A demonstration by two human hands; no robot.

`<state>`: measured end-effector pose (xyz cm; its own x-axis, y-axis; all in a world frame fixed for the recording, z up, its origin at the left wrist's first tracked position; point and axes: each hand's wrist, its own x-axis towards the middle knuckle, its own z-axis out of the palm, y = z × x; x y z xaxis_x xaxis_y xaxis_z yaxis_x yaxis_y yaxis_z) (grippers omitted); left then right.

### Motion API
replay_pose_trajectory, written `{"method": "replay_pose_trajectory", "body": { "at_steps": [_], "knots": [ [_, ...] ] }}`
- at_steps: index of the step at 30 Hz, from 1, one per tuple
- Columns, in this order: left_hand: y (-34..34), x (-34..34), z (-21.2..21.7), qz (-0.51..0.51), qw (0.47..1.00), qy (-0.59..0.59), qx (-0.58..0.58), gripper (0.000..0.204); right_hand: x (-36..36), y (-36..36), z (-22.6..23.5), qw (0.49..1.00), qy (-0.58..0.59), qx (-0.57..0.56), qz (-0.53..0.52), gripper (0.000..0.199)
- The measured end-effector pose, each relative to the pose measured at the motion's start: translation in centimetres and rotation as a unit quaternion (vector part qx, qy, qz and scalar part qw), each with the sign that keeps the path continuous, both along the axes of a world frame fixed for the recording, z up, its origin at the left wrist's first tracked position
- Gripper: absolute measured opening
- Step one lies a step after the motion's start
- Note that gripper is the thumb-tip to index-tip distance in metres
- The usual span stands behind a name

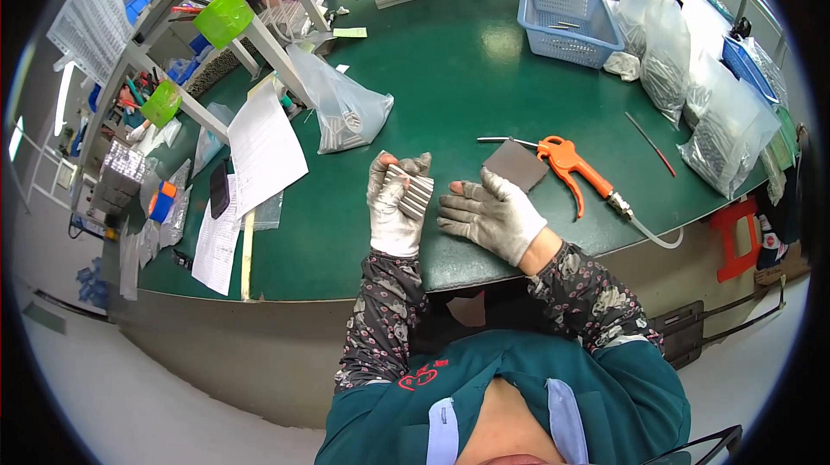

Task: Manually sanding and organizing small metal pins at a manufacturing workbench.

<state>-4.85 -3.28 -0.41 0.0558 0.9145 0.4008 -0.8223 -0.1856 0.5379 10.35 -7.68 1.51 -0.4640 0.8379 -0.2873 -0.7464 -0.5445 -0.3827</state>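
Observation:
My left hand [396, 206], in a whitish glove with bare fingertips, is closed round several short metal rods [417, 195] lying side by side. Close by on its right, my gloved right hand [493, 216] is open, palm showing and fingers stretched toward the rods. A dark grey-brown square sheet [517, 166] lies on the table just beyond the right hand. An orange air blow gun [572, 167] rests beside the sheet, its thin metal nozzle reaching over the sheet's far edge and a clear hose [654, 237] running off the table's front edge.
Ahead is a blue plastic basket [571, 22] with a few rods inside. Bags of metal parts [664, 59] line the right; another bag [347, 115] stands left of centre. Papers [270, 149] and a phone [220, 190] lie left. A thin red-handled tool [650, 143] lies right.

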Motion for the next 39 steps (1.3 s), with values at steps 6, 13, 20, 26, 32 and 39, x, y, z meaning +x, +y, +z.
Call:
{"method": "replay_pose_trajectory", "body": {
  "at_steps": [6,13,20,26,32,39],
  "knots": [
    [-0.3,1.3,1.0,0.278,0.716,0.541,0.342,0.061,-2.1,1.6,-1.1,0.998,0.054,-0.015,-0.039,0.034],
    [0.1,1.5,0.2,0.245,0.662,0.608,0.364,0.098,-2.1,2.0,-1.0,0.992,-0.001,-0.091,-0.093,0.026],
    [0.3,1.4,-0.2,0.242,0.644,0.631,0.358,0.113,-2.0,2.5,-2.2,0.990,0.031,-0.081,-0.107,0.024],
    [-0.1,1.5,0.4,0.267,0.639,0.635,0.341,0.073,-1.9,2.5,-2.7,0.993,0.081,-0.056,-0.059,0.023],
    [0.0,1.9,0.4,0.318,0.618,0.616,0.371,0.075,-2.0,2.0,-2.2,0.994,0.061,-0.042,-0.083,0.022],
    [-0.3,1.9,0.5,0.288,0.612,0.639,0.367,0.103,-1.8,2.0,-2.7,0.992,0.079,-0.038,-0.093,0.020]
  ]
}}
